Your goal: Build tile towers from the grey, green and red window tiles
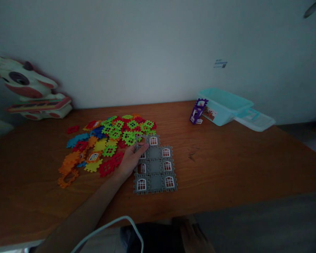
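My left hand (131,160) grips the left edge of a flat grey panel of interlocking building tiles (155,167), thumb over its upper left part. Several of the panel's tiles have white window inserts; the middle column is mostly plain. Some fingers are hidden by the panel and the hand itself. Just left of the hand lies a loose pile of coloured gear-edged tiles (116,133), green, red, yellow, orange and blue. At the bottom edge, below the table, a dim skin-toned shape (193,236) appears to be my right hand by my lap; its fingers are unclear.
A turquoise plastic box (223,109) stands at the back right, its pale lid or tray (255,119) beside it. Against the box leans a purple tile piece (198,111). A cow-shaped toy keyboard (39,102) sits back left. A pale cable (126,218) crosses the lower foreground.
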Motion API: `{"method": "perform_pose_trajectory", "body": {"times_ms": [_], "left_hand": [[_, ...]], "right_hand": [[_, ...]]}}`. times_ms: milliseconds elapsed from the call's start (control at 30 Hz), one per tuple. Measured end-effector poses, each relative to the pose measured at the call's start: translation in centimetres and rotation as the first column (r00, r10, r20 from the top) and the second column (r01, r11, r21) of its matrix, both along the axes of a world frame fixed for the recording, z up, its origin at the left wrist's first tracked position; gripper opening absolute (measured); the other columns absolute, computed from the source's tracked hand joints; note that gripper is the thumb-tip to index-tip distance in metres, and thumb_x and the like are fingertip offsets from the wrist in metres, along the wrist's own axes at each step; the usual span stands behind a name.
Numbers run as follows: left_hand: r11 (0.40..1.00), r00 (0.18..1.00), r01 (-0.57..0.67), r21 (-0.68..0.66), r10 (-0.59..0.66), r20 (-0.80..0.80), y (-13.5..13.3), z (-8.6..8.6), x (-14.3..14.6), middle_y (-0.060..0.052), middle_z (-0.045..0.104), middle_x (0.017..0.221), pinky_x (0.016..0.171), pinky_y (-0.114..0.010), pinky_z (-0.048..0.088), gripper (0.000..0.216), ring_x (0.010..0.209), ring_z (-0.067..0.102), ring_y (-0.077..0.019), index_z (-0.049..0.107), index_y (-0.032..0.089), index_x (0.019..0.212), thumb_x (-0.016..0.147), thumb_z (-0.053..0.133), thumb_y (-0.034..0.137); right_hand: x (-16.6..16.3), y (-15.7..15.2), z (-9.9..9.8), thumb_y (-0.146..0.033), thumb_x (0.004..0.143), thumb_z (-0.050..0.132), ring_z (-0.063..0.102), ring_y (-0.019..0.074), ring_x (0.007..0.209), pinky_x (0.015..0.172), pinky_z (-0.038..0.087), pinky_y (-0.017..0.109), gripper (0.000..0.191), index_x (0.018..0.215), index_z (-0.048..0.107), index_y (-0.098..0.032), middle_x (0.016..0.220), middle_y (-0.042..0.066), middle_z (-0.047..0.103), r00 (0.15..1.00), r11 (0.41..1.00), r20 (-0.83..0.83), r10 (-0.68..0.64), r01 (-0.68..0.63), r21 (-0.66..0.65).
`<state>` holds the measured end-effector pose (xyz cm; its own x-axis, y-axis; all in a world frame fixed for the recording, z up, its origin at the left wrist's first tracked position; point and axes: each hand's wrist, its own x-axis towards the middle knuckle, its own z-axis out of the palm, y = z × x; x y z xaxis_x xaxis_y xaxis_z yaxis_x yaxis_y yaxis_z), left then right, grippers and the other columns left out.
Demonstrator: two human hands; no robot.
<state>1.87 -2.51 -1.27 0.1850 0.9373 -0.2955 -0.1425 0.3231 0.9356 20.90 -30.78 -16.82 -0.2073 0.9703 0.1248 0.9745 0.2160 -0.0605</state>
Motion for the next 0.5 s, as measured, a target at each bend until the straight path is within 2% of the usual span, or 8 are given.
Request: {"method": "perform_pose_trajectory", "body": {"times_ms": [100, 167, 267, 367, 433, 500], "left_hand": [[1.000, 1.000, -0.006, 0.006, 0.006, -0.011, 0.0, 0.1, 0.0, 0.000, 0.072, 0.071, 0.058, -0.025, 0.051, 0.054, 0.059, 0.064, -0.0151, 0.068, 0.017, 0.086, 0.055, 0.091, 0.054], [1.000, 1.000, -0.014, 0.005, 0.014, -0.021, 0.0, 0.0, 0.0, 0.001, 0.071, 0.070, 0.057, -0.025, 0.050, 0.054, 0.058, 0.063, -0.0148, 0.068, 0.017, 0.086, 0.054, 0.091, 0.055], [1.000, 0.999, -0.008, 0.018, 0.009, -0.048, 0.0, -0.1, 0.0, 0.000, 0.071, 0.070, 0.058, -0.025, 0.051, 0.056, 0.058, 0.064, -0.0154, 0.068, 0.017, 0.086, 0.054, 0.091, 0.057], [0.999, 0.997, 0.010, 0.036, -0.007, -0.075, -0.1, -0.4, 0.0, 0.000, 0.071, 0.070, 0.057, -0.025, 0.051, 0.059, 0.057, 0.064, -0.0153, 0.069, 0.017, 0.088, 0.053, 0.091, 0.058], [0.999, 0.996, 0.013, 0.048, -0.009, -0.089, -0.1, -0.5, 0.0, 0.001, 0.071, 0.070, 0.056, -0.024, 0.051, 0.060, 0.057, 0.063, -0.0145, 0.069, 0.016, 0.089, 0.053, 0.091, 0.059], [0.998, 0.995, 0.024, 0.055, -0.018, -0.102, -0.2, -0.4, 0.1, 0.001, 0.071, 0.069, 0.055, -0.024, 0.050, 0.060, 0.055, 0.062, -0.0142, 0.069, 0.017, 0.088, 0.053, 0.091, 0.060]], "right_hand": [[-0.5, 0.2, 0.5, 0.001, 0.068, 0.055, 0.076, 0.0255, 0.073, 0.056, 0.056, 0.027, 0.045, 0.105, 0.066, -0.023, 0.096, 0.009, 0.079, 0.995, 0.992, -0.097, 0.018, -0.029, -0.121], [-0.6, 0.3, 1.6, 0.002, 0.069, 0.054, 0.076, 0.0238, 0.071, 0.058, 0.056, 0.026, 0.044, 0.104, 0.065, -0.023, 0.088, 0.006, 0.079, 0.987, 0.972, -0.159, -0.031, -0.008, -0.236], [-0.5, 0.4, 3.9, 0.002, 0.070, 0.053, 0.077, 0.0235, 0.081, 0.066, 0.055, 0.026, 0.045, 0.106, 0.065, -0.022, 0.096, 0.006, 0.079, 0.965, 0.922, -0.233, -0.118, 0.020, -0.386], [-0.3, 0.7, 6.2, -0.002, 0.074, 0.056, 0.076, 0.0239, 0.088, 0.073, 0.054, 0.028, 0.038, 0.104, 0.066, -0.023, 0.098, 0.004, 0.078, 0.923, 0.852, -0.304, -0.237, 0.047, -0.521], [-0.2, 0.9, 7.6, -0.006, 0.078, 0.059, 0.075, 0.0228, 0.088, 0.075, 0.053, 0.028, 0.028, 0.099, 0.067, -0.024, 0.097, 0.003, 0.078, 0.890, 0.821, -0.349, -0.293, 0.048, -0.569], [-0.1, 1.2, 9.3, -0.009, 0.081, 0.061, 0.073, 0.0207, 0.087, 0.075, 0.051, 0.027, 0.021, 0.095, 0.068, -0.024, 0.095, 0.002, 0.077, 0.854, 0.819, -0.420, -0.308, 0.013, -0.574]]}}
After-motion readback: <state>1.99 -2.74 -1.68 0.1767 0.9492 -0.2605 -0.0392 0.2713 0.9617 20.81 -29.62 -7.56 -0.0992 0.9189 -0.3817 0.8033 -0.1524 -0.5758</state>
